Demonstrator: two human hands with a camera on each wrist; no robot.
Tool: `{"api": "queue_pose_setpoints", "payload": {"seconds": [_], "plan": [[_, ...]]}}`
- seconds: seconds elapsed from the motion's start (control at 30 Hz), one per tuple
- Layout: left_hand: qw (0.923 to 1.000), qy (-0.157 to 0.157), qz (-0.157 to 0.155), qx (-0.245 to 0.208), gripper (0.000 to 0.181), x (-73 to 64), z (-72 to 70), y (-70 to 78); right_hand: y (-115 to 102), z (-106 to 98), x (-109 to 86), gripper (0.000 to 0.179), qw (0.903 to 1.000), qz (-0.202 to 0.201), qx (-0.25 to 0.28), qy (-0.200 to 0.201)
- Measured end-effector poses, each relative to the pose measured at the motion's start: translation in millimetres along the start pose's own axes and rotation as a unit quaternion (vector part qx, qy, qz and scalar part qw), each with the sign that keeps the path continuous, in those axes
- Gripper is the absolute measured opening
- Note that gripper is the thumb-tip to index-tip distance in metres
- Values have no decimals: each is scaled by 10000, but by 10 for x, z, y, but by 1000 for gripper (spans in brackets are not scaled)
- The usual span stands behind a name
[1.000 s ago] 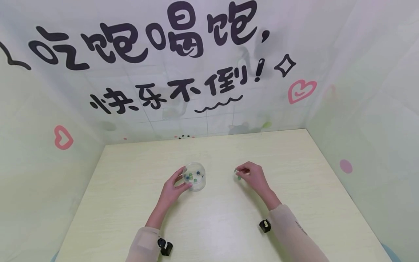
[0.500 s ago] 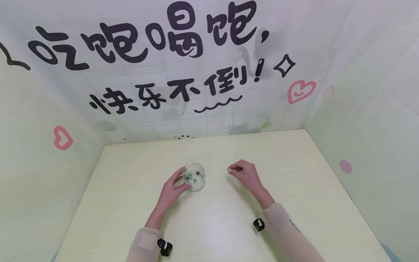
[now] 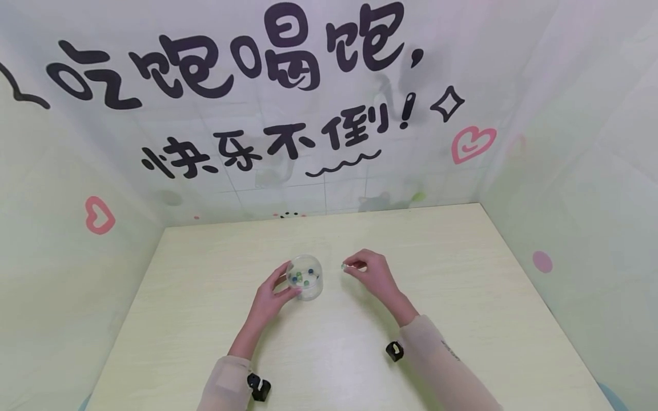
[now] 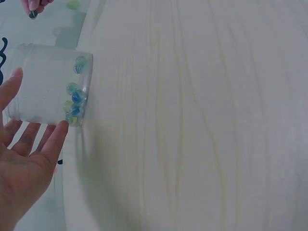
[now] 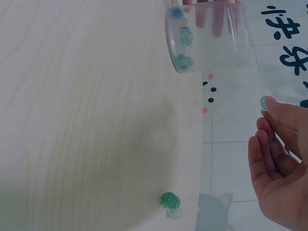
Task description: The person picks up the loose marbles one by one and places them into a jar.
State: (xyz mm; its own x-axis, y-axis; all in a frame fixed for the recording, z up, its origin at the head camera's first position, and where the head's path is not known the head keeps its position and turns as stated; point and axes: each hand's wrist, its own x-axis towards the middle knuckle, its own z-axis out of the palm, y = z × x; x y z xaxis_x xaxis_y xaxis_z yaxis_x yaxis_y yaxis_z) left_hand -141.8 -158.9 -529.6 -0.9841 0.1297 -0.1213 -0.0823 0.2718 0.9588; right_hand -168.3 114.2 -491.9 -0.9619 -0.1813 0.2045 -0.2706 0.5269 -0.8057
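My left hand [image 3: 269, 297] grips a clear plastic jar [image 3: 311, 292] from its left side, thumb in front and fingers behind. Several blue, green and yellowish glass marbles [image 4: 76, 97] lie on the jar's bottom. To the right of the jar, my right hand [image 3: 372, 274] is raised over the table and pinches a small clear-green marble [image 5: 263, 103] between thumb and fingertips, a short gap from the jar. The right wrist view shows a green marble [image 5: 168, 200] and a clear one [image 5: 175, 212] lying together on the table; in the head view the right hand hides them.
The pale wood-grain table [image 3: 329, 354] is enclosed at the back and sides by white printed cloth [image 3: 329, 194]. A black wrist strap piece [image 3: 394, 351] sticks out from the right sleeve, and another [image 3: 259, 388] from the left.
My right hand has moved left toward the jar, carrying the pinched marble away from where a green marble showed on the table. The left hand and jar have stayed in place.
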Motion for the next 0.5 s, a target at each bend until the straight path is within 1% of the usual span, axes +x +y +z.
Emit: {"api": "queue_pose_setpoints", "payload": {"seconds": [0.2,0.5], "plan": [[10000,13,-4,16,75,-5,-2,14,-102,91,39,10,9998,-147,84,-56],[10000,59,-18,49,75,-20,4,45,-208,204,77,12,9996,-161,22,-251]]}}
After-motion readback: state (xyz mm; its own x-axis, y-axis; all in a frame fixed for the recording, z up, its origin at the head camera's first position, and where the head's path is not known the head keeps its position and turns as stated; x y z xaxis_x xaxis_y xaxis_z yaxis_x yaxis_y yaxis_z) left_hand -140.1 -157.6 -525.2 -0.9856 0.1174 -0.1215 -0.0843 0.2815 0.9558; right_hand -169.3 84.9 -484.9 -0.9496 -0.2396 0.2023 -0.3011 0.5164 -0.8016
